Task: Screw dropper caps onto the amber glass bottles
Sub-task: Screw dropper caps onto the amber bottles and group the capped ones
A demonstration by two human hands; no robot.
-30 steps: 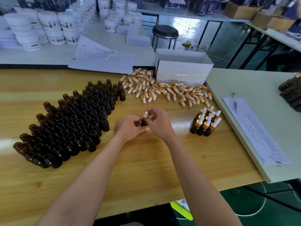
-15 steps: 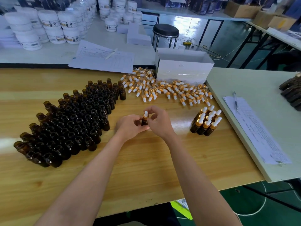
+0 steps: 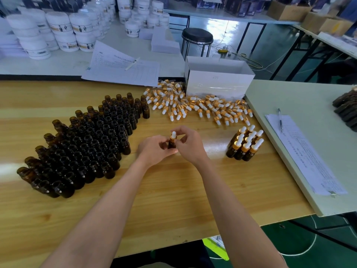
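My left hand (image 3: 154, 149) grips a small amber glass bottle (image 3: 172, 144) upright above the middle of the wooden table (image 3: 173, 200). My right hand (image 3: 189, 146) pinches the gold-and-white dropper cap (image 3: 173, 135) sitting on the bottle's neck. A large block of open amber bottles (image 3: 87, 144) stands to the left. Loose dropper caps (image 3: 197, 109) lie in a heap behind my hands. Several capped bottles (image 3: 245, 146) stand grouped to the right.
A white open box (image 3: 218, 82) stands behind the cap heap. Papers with a pen (image 3: 123, 66) lie at the back. A pale side table (image 3: 301, 117) on the right carries a form and pen (image 3: 280, 118). White jars (image 3: 58, 29) fill the far left.
Both hands stay in place on the same bottle. The right hand's fingers have shifted slightly round the cap.
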